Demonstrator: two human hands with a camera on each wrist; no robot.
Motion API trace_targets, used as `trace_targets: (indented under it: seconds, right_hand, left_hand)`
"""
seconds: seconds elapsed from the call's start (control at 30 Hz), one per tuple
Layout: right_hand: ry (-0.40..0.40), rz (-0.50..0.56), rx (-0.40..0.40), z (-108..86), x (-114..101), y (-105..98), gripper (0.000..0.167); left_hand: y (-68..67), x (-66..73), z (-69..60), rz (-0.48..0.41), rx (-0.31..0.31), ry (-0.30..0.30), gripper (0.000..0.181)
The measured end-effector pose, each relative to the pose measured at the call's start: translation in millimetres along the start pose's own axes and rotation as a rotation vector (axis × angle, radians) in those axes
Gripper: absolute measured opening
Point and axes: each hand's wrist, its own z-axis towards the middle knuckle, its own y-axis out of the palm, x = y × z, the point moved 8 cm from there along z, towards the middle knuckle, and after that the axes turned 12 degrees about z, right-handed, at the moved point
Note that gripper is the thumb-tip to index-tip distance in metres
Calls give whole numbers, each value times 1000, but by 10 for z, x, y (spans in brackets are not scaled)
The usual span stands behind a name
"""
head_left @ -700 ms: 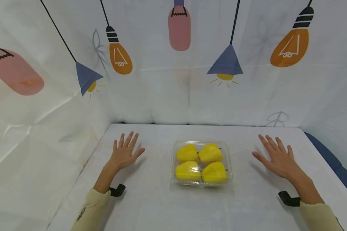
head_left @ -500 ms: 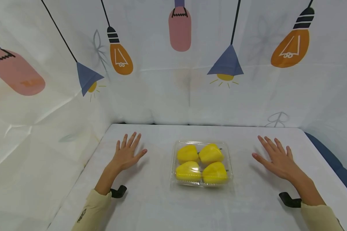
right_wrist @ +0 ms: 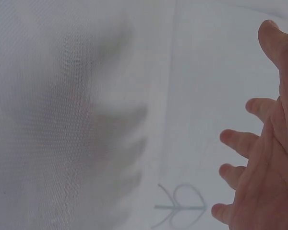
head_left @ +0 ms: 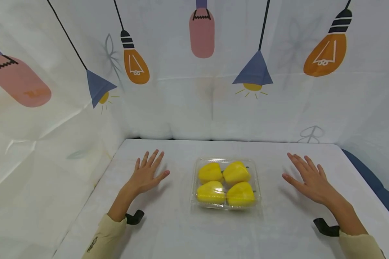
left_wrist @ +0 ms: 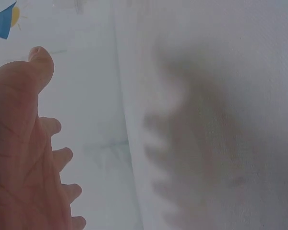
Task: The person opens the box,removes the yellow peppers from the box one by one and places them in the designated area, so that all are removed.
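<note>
A clear plastic box [head_left: 225, 206] sits at mid-table with several yellow bell peppers [head_left: 236, 172] inside it. To its left, my left hand [head_left: 144, 178] hovers over the table with fingers spread, holding nothing. On the other side my right hand [head_left: 312, 183] is likewise spread and bare, apart from the box. In the left wrist view the left hand [left_wrist: 24, 148] shows its palm side, its shadow falling on the white surface. The right wrist view has the right hand [right_wrist: 269, 153] at its right edge, fingers extended.
The white table [head_left: 194, 237] reaches back to a hanging cloth [head_left: 181, 104] printed with lamps and bulbs. Cloth also closes off the left side. Something dark blue [head_left: 372, 180] stands beyond the table's right edge.
My left hand has moved a little to the right, toward the box, and slightly nearer me. The right hand has shifted slightly, its fingers closer together. The box has stayed put.
</note>
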Motion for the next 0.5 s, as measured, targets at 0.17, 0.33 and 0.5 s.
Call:
trace_targets:
  seconds: [0.17, 0.33, 0.5]
  right_hand:
    - [-20, 14, 6, -22, -76, -4, 87]
    - [-23, 31, -8, -26, -128, 2, 87]
    - [-15, 55, -38, -40, -184, 20, 87]
  left_hand:
    - [-4, 80, -15, -22, -4, 26, 84]
    - [-40, 179, -29, -41, 13, 60, 82]
    - [-39, 262, -48, -35, 14, 83, 82]
